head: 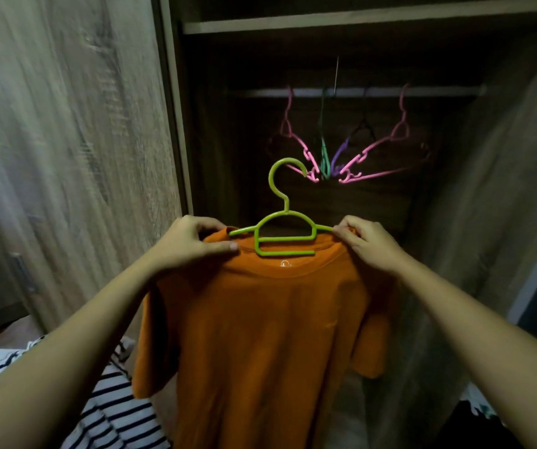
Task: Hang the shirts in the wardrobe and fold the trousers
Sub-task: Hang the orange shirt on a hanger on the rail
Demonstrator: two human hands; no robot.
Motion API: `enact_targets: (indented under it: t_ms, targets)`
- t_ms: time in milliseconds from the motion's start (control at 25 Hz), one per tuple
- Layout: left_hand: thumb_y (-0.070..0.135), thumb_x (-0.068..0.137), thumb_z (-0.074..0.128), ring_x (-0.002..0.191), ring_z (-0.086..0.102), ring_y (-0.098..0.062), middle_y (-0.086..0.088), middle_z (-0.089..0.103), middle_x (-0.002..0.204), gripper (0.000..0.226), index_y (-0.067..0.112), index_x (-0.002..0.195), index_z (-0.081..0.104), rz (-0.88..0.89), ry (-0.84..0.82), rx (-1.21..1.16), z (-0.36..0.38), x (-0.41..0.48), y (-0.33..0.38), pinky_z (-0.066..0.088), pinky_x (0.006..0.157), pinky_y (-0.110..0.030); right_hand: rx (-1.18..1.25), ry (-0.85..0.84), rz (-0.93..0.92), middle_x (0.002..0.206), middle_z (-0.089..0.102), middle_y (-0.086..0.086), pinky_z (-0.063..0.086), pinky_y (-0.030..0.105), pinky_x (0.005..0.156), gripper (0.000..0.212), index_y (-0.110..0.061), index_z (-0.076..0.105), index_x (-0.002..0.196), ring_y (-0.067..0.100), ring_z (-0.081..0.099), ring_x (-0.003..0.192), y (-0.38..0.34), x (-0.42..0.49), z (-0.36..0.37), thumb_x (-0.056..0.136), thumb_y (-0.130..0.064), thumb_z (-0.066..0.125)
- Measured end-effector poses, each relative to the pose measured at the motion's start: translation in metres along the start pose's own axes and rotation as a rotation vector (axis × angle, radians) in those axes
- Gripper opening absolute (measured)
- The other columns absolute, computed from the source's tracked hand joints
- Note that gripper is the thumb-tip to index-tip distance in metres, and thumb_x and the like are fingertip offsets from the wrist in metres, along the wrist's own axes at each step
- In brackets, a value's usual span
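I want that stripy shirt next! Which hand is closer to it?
Left. The left hand pinches the orange shirt's shoulder above the striped shirt; the right hand holds the opposite shoulder, farther away.

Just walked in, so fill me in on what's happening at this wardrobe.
A person is putting an orange T-shirt on a green hanger. The left hand and right hand each pinch a shoulder of the shirt at the hanger's ends, holding it up in front of the open wardrobe. The hanger is not on the rail yet; several empty hangers hang there. A striped garment lies at lower left.
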State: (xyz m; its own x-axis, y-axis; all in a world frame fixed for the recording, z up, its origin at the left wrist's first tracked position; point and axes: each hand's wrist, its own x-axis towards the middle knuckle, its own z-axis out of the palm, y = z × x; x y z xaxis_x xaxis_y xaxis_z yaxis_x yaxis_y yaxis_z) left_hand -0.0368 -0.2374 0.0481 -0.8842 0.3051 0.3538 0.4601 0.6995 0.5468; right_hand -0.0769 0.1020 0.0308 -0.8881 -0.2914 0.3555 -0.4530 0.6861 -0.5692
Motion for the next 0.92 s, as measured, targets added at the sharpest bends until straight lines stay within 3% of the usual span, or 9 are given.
enact_targets:
  t_ms: [160,320,360,440,560,640,720,840,920]
  targets:
    - [0.069,0.070,0.050,0.087,0.062,-0.005,0.010,0.066,0.090,0.043,0.035,0.093,0.063,0.116,0.099,0.040,-0.003,-0.002,0.000,0.053,0.070,-0.021,0.127,-0.010,-0.035,0.093,0.059,-0.006,0.044,0.026,0.071,0.008,-0.032,0.056,0.094,0.006,0.056,0.081,0.002,0.000,-0.001,0.089,-0.037,0.053]
    - [0.064,0.074,0.049,0.081,0.062,-0.010,0.003,0.067,0.084,0.034,0.037,0.089,0.061,0.155,0.244,0.030,-0.019,-0.001,0.001,0.051,0.064,-0.024,0.409,0.127,0.159,0.123,0.056,-0.001,0.042,0.034,0.095,0.077,-0.033,0.045,0.126,0.015,0.054,0.112,0.015,-0.007,-0.010,0.067,-0.082,0.041]
    - [0.062,0.074,0.049,0.081,0.062,-0.009,0.004,0.067,0.083,0.031,0.037,0.088,0.061,0.156,0.271,0.030,-0.023,-0.002,0.001,0.051,0.064,-0.022,0.428,0.139,0.245,0.130,0.052,0.000,0.039,0.038,0.099,0.085,-0.030,0.042,0.132,0.019,0.050,0.119,0.021,-0.012,-0.010,0.068,-0.085,0.033]
    - [0.062,0.074,0.048,0.078,0.061,-0.004,0.009,0.065,0.077,0.029,0.038,0.085,0.060,0.150,0.316,0.033,-0.034,-0.003,-0.001,0.047,0.061,-0.013,0.442,0.078,0.360,0.135,0.047,0.003,0.036,0.040,0.101,0.068,-0.022,0.037,0.139,0.025,0.045,0.125,0.037,-0.021,0.000,0.087,-0.065,0.028]
    - [0.057,0.077,0.052,0.070,0.058,0.000,0.007,0.063,0.072,0.031,0.029,0.084,0.064,0.085,0.341,0.050,-0.046,-0.004,-0.011,0.042,0.056,-0.008,0.410,0.056,0.328,0.114,0.059,0.004,0.045,0.025,0.083,0.049,-0.013,0.050,0.129,0.025,0.055,0.111,0.043,-0.029,0.013,0.094,-0.045,0.037]
    - [0.046,0.083,0.060,0.065,0.057,0.001,0.006,0.062,0.066,0.022,0.025,0.081,0.066,0.015,0.315,0.053,-0.050,-0.004,-0.019,0.041,0.055,-0.010,0.410,0.178,0.251,0.103,0.061,0.001,0.045,0.027,0.083,0.044,-0.016,0.060,0.112,0.023,0.057,0.104,0.040,-0.020,0.007,0.090,-0.048,0.040]
    - [0.044,0.083,0.065,0.060,0.055,0.001,0.006,0.061,0.062,0.023,0.023,0.075,0.067,-0.039,0.290,0.016,-0.051,-0.006,-0.025,0.042,0.058,-0.019,0.440,0.245,0.202,0.091,0.061,-0.003,0.044,0.024,0.077,0.025,-0.024,0.062,0.092,0.017,0.057,0.092,0.036,-0.011,-0.003,0.093,-0.041,0.044]
    - [0.058,0.072,0.059,0.064,0.057,-0.007,-0.004,0.064,0.070,0.042,0.018,0.079,0.068,-0.036,0.323,-0.096,-0.050,-0.012,-0.031,0.043,0.063,-0.029,0.340,0.269,0.209,0.100,0.062,0.001,0.046,0.032,0.087,0.007,-0.023,0.062,0.095,0.020,0.057,0.100,0.039,0.005,-0.018,0.091,-0.020,0.056]
    - [0.055,0.074,0.061,0.066,0.058,-0.009,-0.007,0.064,0.073,0.037,0.021,0.084,0.068,-0.032,0.337,-0.150,-0.047,-0.014,-0.032,0.044,0.065,-0.030,0.309,0.220,0.189,0.112,0.059,0.004,0.045,0.031,0.090,0.028,-0.021,0.060,0.104,0.022,0.055,0.107,0.033,0.010,-0.029,0.086,-0.001,0.056]
